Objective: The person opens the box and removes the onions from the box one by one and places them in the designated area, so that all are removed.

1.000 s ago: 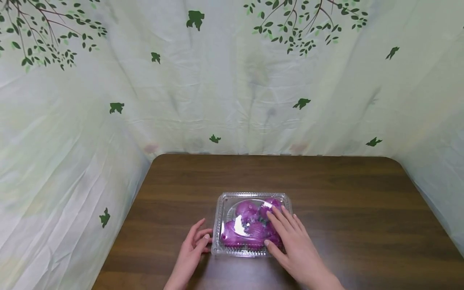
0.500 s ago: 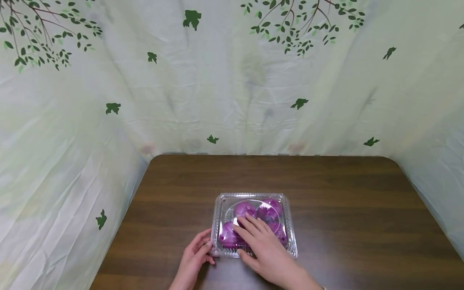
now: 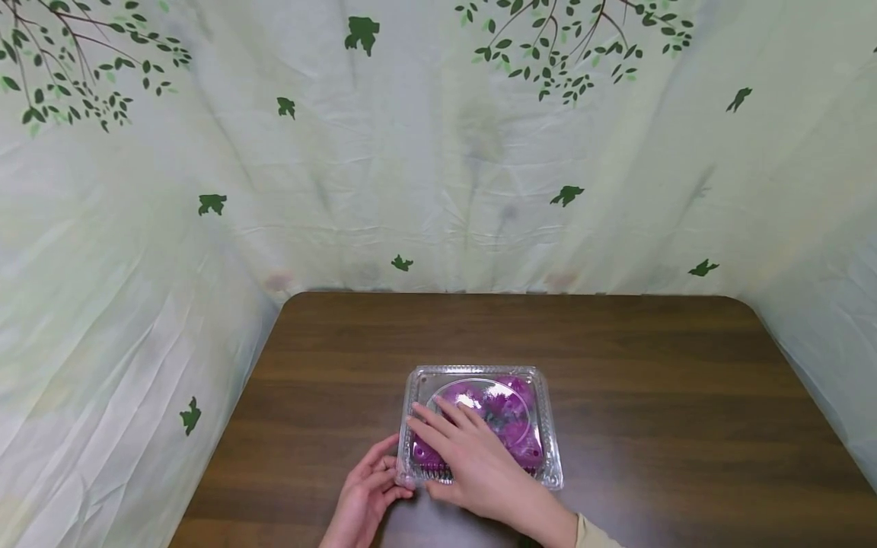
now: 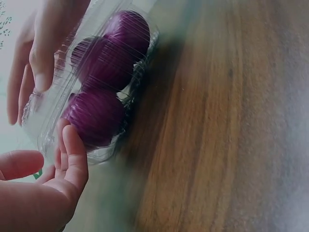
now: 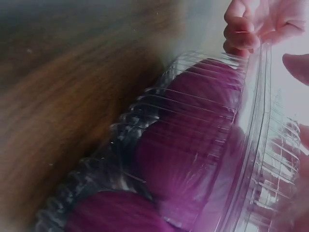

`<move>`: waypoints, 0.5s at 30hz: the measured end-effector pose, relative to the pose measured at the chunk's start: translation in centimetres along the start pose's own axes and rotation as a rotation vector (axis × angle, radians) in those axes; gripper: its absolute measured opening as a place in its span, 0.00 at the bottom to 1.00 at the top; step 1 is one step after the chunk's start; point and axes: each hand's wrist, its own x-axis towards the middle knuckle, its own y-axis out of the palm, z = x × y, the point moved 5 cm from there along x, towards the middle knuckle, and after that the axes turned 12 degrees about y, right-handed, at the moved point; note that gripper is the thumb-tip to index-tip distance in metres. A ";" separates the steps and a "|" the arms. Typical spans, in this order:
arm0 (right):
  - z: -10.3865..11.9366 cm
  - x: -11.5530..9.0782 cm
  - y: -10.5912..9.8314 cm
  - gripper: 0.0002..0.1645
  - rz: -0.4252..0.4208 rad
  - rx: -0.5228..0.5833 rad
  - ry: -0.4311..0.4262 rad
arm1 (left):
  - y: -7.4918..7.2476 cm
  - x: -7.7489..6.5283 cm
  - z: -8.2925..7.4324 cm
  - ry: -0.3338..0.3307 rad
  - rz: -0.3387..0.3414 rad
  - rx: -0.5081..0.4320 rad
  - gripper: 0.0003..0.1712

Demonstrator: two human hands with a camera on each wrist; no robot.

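A clear plastic clamshell container (image 3: 552,434), lid closed, rests on the table at the front middle. Several purple round vegetables that look like red onions (image 3: 517,392) fill it; their rounded sides (image 4: 99,116) show through the ribbed wall. My right hand (image 3: 479,468) lies over the lid's left half with fingers spread, thumb at the front edge. At the front left corner is my left hand (image 3: 363,495), its loosely bent fingertips right at the rim. In the left wrist view, that hand's thumb (image 4: 21,164) stands apart from its fingers.
The brown wooden table (image 3: 658,380) extends behind the container and to both sides. A pale curtain (image 3: 425,160) printed with green leaves hangs around its back and sides. A light sleeve (image 3: 592,533) shows at the right wrist.
My right hand has slid left across the lid, from its right side to its left. My left hand has shifted slightly and its fingers have come to the front left corner.
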 end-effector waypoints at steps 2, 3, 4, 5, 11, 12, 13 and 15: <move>0.1 0.3 0.3 0.52 0.032 -0.024 -0.022 | 0.0 0.0 0.0 -0.012 -0.001 -0.026 0.30; 0.1 0.5 0.5 0.51 0.051 -0.035 -0.036 | 0.0 0.0 0.1 -0.021 -0.001 -0.044 0.30; 0.2 0.6 0.6 0.50 0.063 -0.046 -0.052 | 0.0 0.0 0.1 -0.029 0.004 -0.063 0.30; 0.2 0.8 0.7 0.49 0.074 -0.050 -0.067 | 0.0 -0.1 0.1 -0.035 0.011 -0.085 0.30; 0.2 1.9 0.8 0.43 0.085 -0.019 -0.113 | -0.2 0.1 0.1 -0.040 0.105 -0.208 0.31; 0.2 2.1 0.9 0.43 0.083 -0.017 -0.118 | -0.3 0.1 0.0 -0.037 0.122 -0.214 0.31; 0.2 2.2 0.9 0.43 0.081 -0.013 -0.126 | -0.4 0.1 0.0 -0.030 0.140 -0.217 0.31; 0.3 2.4 1.1 0.43 0.081 -0.004 -0.136 | -0.5 0.2 0.0 -0.030 0.177 -0.229 0.33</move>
